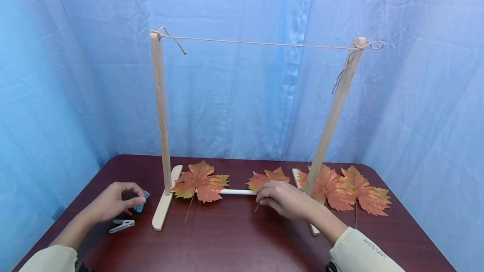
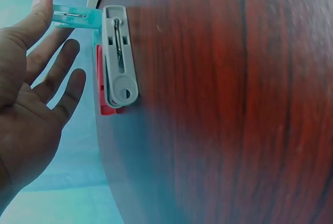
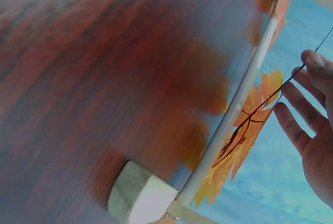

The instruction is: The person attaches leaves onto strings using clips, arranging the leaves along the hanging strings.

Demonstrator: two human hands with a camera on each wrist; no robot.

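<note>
Via camera, I register a glossy wood-grain table, smooth bare-wood posts, rough fibre twine, matt cloth-like leaves, satiny cloth curtain, plastic clothespins with metal springs.

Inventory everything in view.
Orange lobed leaves: four, orange-yellow, left to right
Teal plastic clothespin: at least one, teal, left
Grey plastic clothespin: one, grey, left
Red plastic clothespin: one, red, left
Wooden posts with feet: two, pale, left, right
Beige string: one, beige, between post tops
White rod: one, white, low between posts
Wood-grained table: one, red-brown, below
Blue fabric curtains: count unclear, blue, behind
Black wrist items: two, black, bottom
Fabric sleeves: two, pale, bottom
Left hand: one, left
Right hand: one, centre
</note>
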